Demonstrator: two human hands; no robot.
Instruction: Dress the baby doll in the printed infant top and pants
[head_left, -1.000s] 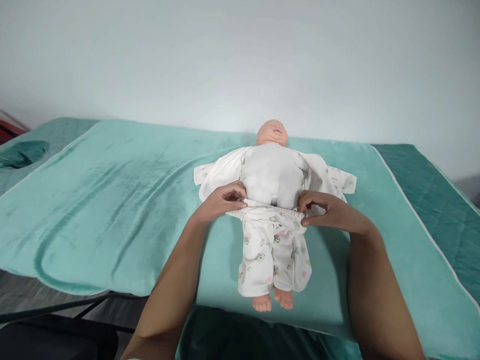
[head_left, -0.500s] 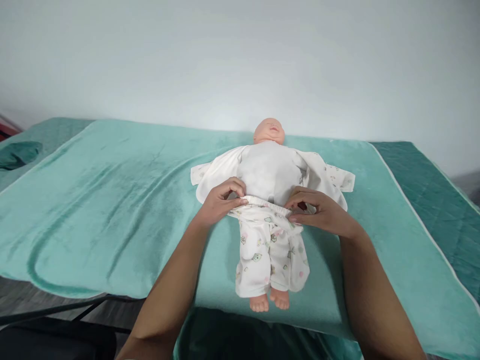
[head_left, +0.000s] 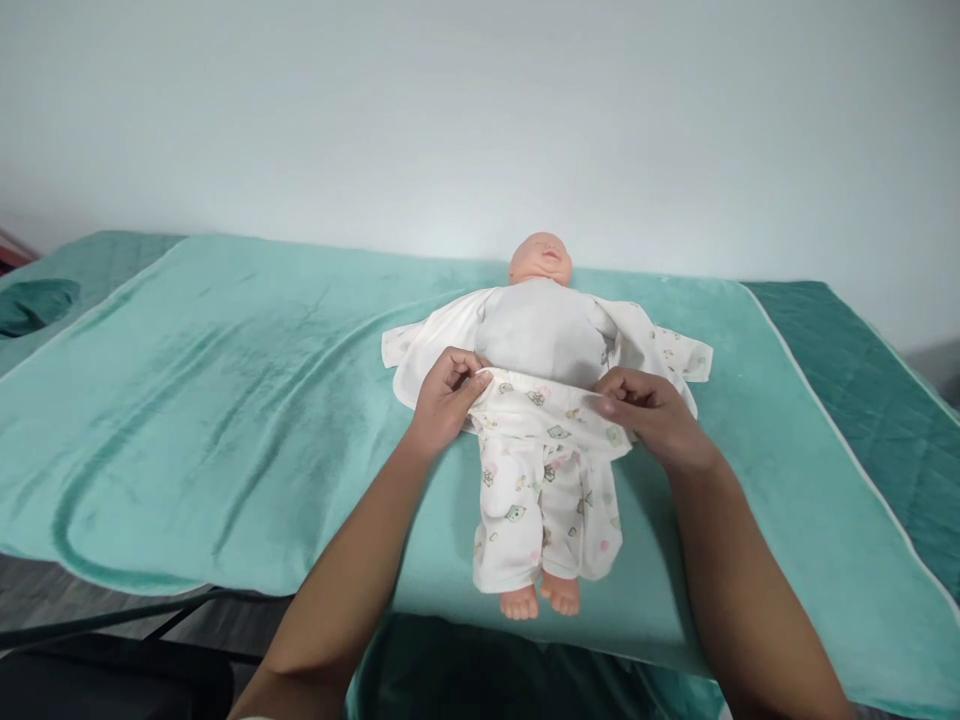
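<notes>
A baby doll (head_left: 541,260) lies on its back, head toward the wall and bare feet toward me. It wears white printed pants (head_left: 510,510) on its legs. My left hand (head_left: 448,395) pinches the waistband at its left end, and my right hand (head_left: 651,412) pinches it at the right end. Between them the waistband is stretched across the doll's lower belly. A white printed jacket (head_left: 431,350) lies spread open under the doll, its sleeves out to both sides. The doll's torso (head_left: 536,325) shows white above the pants.
A light green blanket (head_left: 187,420) covers the table, with wrinkles on the left. Darker green quilted cloth (head_left: 877,380) shows at the right end. Behind stands a plain pale wall (head_left: 480,120). A black seat-like object (head_left: 112,680) is at the lower left.
Both hands have drawn the pants' waistband up the belly and stretched it wider. The folded-over top of the pants is now unfolded, and the right hand has moved slightly outward.
</notes>
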